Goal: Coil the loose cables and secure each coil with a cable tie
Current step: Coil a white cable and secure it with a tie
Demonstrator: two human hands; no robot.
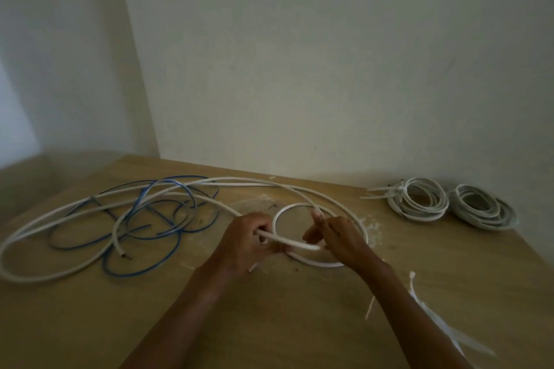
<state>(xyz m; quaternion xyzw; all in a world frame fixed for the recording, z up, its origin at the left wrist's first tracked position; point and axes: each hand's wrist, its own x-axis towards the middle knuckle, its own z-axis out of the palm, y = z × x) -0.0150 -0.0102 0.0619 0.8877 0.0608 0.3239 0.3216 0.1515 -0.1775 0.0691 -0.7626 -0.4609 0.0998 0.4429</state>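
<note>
A long white cable (60,213) sprawls in wide loops over the left half of the wooden table (269,323). Its near end forms one small loop (287,207) in front of me. My left hand (248,241) grips the cable where the loop crosses itself. My right hand (335,237) pinches the loop's right side, with fingers curled round the cable. A thin blue cable (141,269) lies tangled among the white loops at the left. Loose white cable ties (419,302) lie by my right forearm.
Two finished white coils sit at the back right by the wall: one (419,199) bound with cable ties, another (482,207) beside it. The table's left edge runs close to the loose loops. A pale wall stands just behind the table.
</note>
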